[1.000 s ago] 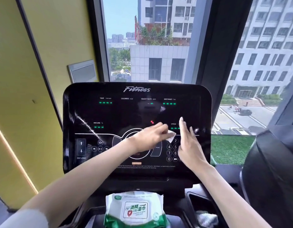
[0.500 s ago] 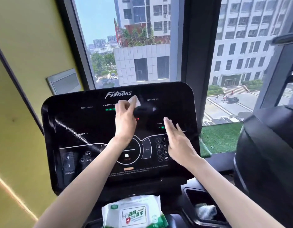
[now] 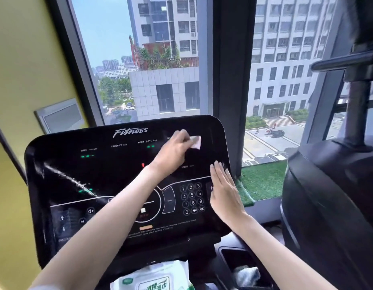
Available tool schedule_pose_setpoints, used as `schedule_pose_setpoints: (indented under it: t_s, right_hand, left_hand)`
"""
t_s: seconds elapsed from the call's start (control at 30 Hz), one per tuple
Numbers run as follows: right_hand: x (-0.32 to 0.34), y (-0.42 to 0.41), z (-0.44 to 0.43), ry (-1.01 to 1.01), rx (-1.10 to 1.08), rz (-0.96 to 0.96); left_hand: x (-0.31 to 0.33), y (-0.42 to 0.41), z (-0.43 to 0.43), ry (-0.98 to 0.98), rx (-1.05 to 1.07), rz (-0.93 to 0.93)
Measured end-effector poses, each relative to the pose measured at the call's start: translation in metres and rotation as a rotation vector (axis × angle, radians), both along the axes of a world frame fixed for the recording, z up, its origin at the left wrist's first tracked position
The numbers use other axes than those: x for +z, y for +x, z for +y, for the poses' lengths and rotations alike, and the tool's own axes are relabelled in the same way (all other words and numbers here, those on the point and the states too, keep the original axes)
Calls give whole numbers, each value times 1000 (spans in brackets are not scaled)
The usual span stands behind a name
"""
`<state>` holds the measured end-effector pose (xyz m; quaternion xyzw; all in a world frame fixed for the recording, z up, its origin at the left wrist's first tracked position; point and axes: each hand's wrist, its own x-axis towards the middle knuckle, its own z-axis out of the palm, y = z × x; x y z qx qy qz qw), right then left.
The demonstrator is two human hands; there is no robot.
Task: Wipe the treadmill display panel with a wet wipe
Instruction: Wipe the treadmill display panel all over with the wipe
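Observation:
The black treadmill display panel (image 3: 110, 174) fills the lower middle of the head view, with green readouts and a number keypad. My left hand (image 3: 171, 153) reaches across to the panel's upper right and pinches a small white wet wipe (image 3: 195, 141) against the glass. My right hand (image 3: 223, 191) lies flat with straight fingers on the panel's right edge, beside the keypad.
A green-and-white wet wipe pack (image 3: 154, 279) lies below the panel. A recessed side tray (image 3: 246, 273) on the right holds crumpled material. A black machine (image 3: 332, 206) stands close on the right. A window and yellow wall (image 3: 24, 70) are behind.
My left hand has carried the wipe from the panel's middle up and then across to the upper right. My right hand has shifted right to the panel's edge.

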<state>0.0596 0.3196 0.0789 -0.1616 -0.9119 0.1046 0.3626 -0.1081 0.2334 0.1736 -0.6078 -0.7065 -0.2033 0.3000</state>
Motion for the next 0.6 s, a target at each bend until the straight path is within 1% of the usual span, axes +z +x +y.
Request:
schedule_pose_setpoints:
  t_s: [0.03, 0.07, 0.1, 0.17, 0.2, 0.23, 0.33, 0.37, 0.4, 0.47, 0.53, 0.6]
  right_hand:
    - [0, 2, 1, -5, 19, -1]
    - [0, 4, 3, 1, 47, -20]
    - [0, 5, 5, 9, 74, -48]
    - [1, 5, 11, 18, 103, -104]
    - [3, 5, 14, 7, 115, -117]
    - [4, 5, 17, -14, 127, -122]
    - [5, 7, 20, -104, 172, -110]
    - [4, 8, 20, -147, 177, -91]
    - [2, 9, 20, -198, 169, -59]
    - [-2, 11, 21, -265, 93, 48]
    - [-8, 11, 22, -264, -14, 160]
    - [-15, 14, 19, -271, -55, 208]
  left_hand:
    - [6, 1, 5, 113, 65, -126]
    - [8, 5, 10, 171, 97, -177]
    - [8, 11, 15, 150, 91, -139]
    - [2, 20, 20, -89, -22, 86]
    - [4, 19, 20, -164, -72, 171]
    - [8, 15, 20, -174, -68, 164]
    - [19, 10, 24, 94, 100, -44]
    - [17, 14, 26, 138, 126, -60]
    - [10, 20, 27, 137, 128, -30]
    - [-11, 31, 29, 43, 70, 39]
    - [-40, 41, 25, -73, -13, 110]
    - [-71, 52, 16, -177, -83, 181]
